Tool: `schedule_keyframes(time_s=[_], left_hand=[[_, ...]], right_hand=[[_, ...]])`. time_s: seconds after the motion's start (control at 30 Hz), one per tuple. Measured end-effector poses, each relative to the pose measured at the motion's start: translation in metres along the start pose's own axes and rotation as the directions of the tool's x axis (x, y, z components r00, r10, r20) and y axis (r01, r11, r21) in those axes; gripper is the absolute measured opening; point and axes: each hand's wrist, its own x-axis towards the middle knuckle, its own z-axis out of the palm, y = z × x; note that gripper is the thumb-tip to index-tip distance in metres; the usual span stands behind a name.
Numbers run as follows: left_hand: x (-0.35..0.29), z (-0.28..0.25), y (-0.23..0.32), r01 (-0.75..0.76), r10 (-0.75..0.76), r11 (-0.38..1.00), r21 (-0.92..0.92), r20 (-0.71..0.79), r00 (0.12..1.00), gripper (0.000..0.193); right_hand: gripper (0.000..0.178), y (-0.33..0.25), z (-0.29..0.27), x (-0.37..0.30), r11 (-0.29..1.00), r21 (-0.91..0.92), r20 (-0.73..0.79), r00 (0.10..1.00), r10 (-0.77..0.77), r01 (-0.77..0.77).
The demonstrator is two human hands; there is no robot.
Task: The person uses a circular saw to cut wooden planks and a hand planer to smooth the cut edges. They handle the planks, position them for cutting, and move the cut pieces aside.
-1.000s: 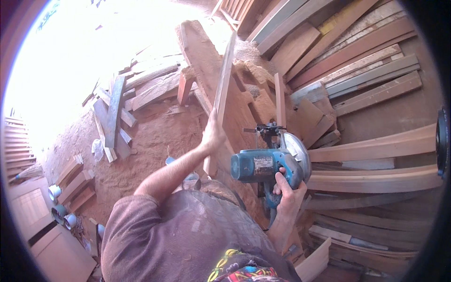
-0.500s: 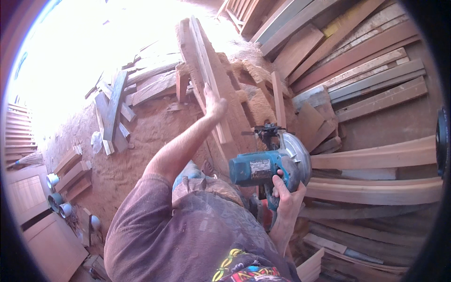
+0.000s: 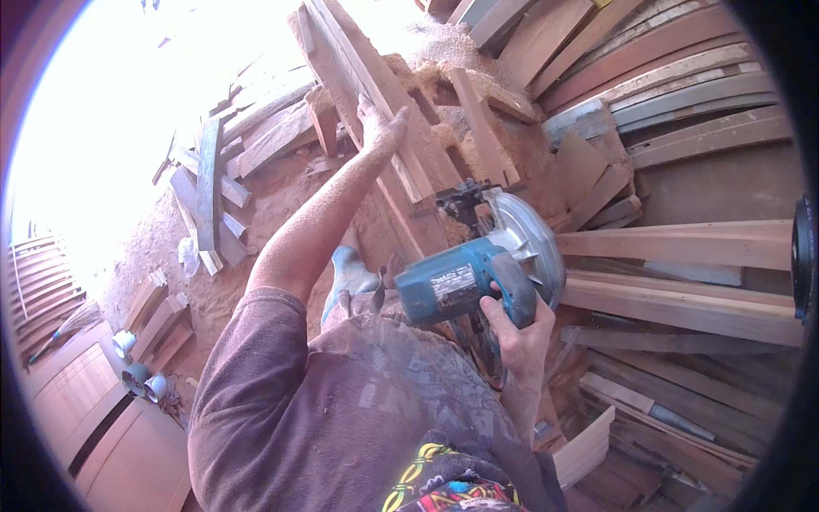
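My left hand [image 3: 381, 132] is closed over a long narrow wooden strip [image 3: 409, 171], which lies lengthwise on a wider board [image 3: 439, 162]. My right hand [image 3: 522, 334] grips the rear handle of a blue circular saw [image 3: 439, 282] with a silver blade guard. The saw is tilted, its motor toward my body and its base by the near end of the strip. I cannot see the blade's cutting edge or whether it touches wood.
Sawdust covers the stacked wood under the board. A loose wooden piece [image 3: 484, 128] lies to its right. Scrap boards [image 3: 207, 183] are heaped at left, near pale blue-white cylinders [image 3: 136, 375] and panelled doors [image 3: 128, 452]. Long planks [image 3: 682, 299] fill the right side.
The view has shifted, so the surroundings sit differently. My right hand has carried the saw slightly up and left, closer to the strip's near end. The left hand stays on the strip.
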Motion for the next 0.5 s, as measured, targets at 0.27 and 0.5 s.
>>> schedule_keyframes(time_s=[0.27,0.5], left_hand=[[-0.022,-0.074,0.030,-0.158,0.152,0.986,0.058,0.098,0.984,0.096],[-0.143,-0.093,0.154,-0.570,0.356,0.817,-0.089,0.856,0.376,0.058]], right_hand=[[0.027,-0.001,0.033,-0.010,0.992,-0.041,0.215,0.971,-0.107,0.119],[0.024,0.008,0.057,-0.014,0.988,-0.137,0.314,0.949,-0.022,0.068]])
